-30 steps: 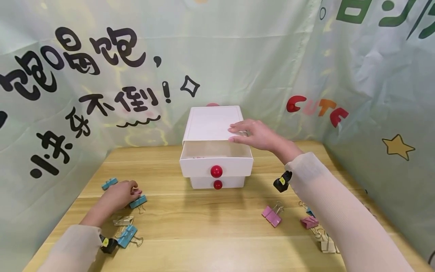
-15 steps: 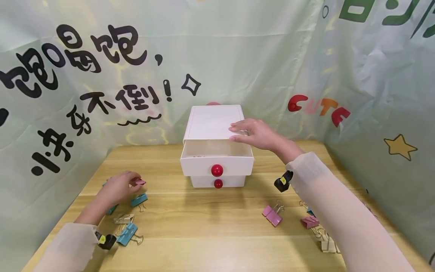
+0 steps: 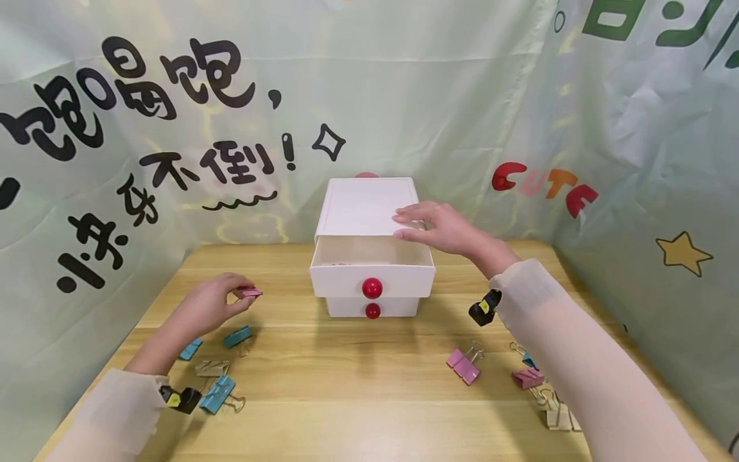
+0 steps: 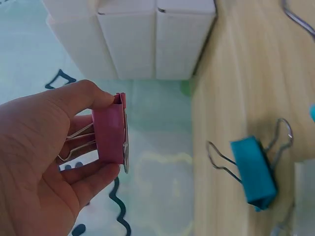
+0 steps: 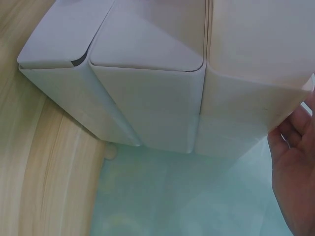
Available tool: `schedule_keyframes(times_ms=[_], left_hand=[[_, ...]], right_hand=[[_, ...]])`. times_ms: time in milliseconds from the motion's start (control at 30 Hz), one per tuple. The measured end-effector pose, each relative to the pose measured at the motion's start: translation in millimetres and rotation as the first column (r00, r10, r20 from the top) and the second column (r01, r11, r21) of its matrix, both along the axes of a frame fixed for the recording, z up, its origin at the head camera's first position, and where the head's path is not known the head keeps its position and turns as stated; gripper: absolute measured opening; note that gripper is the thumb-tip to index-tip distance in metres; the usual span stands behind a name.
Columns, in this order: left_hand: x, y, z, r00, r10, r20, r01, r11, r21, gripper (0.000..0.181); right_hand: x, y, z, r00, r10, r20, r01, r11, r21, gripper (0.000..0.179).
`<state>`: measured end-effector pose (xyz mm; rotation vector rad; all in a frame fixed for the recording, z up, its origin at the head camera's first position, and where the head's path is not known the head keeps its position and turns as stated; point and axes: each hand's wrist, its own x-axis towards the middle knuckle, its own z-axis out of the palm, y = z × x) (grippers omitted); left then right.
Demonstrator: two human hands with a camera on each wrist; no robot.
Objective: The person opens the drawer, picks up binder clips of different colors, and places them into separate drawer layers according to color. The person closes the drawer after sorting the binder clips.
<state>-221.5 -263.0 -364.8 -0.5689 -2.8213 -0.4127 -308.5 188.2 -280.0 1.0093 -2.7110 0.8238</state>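
My left hand (image 3: 210,305) pinches a pink binder clip (image 4: 109,132) between thumb and fingers, raised above the left part of the table. Its wire handles show in the left wrist view, one pointing back toward the palm. My right hand (image 3: 435,226) rests on the top right edge of a white drawer box (image 3: 369,205), fingers extended. The box's upper drawer (image 3: 340,281) is pulled out, with a red knob (image 3: 372,288) on its front; small reddish marks show just inside. Below it the lower drawer (image 3: 346,307) sits further back.
Blue binder clips (image 3: 217,394) and a cream binder clip (image 3: 212,368) lie on the table (image 3: 346,398) at the left. A pink binder clip (image 3: 464,366) lies right of centre. More clips, including a white binder clip (image 3: 557,418), lie partly behind the right sleeve. A printed cloth (image 3: 450,115) hangs behind.
My left hand has lifted the pink binder clip off the table and moved it up and to the right, uncovering blue clips. The right hand stays on the box.
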Motion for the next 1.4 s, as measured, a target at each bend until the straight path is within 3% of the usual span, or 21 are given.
schedule_keyframes(times_ms=[533, 800, 1067, 1200, 1400], left_hand=[[17.0, 24.7, 35.1, 0.993, -0.07, -0.097, 0.078, 0.993, 0.085, 0.023], [18.0, 28.5, 46.2, 0.97, -0.13, -0.203, 0.162, 0.975, 0.152, 0.021], [17.4, 41.4, 56.5, 0.973, -0.141, -0.184, 0.182, 0.957, 0.228, 0.023], [16.2, 50.3, 63.2, 0.97, -0.165, -0.18, 0.211, 0.937, 0.278, 0.022], [13.9, 64.5, 71.5, 0.949, -0.244, -0.201, 0.305, 0.876, 0.374, 0.023]], right_hand=[[-1.1, 1.3, -2.9, 1.0, 0.008, -0.005, -0.008, 1.0, -0.013, 0.047], [0.7, -0.4, -1.7, 1.0, 0.003, 0.008, -0.003, 1.0, -0.02, 0.049], [1.0, 0.6, -1.7, 1.0, 0.012, -0.005, -0.012, 1.0, -0.022, 0.048], [0.6, 0.6, -1.7, 1.0, 0.009, -0.006, -0.009, 1.0, -0.024, 0.048], [-0.1, 1.2, -2.5, 1.0, 0.002, -0.003, -0.002, 1.0, -0.029, 0.047]])
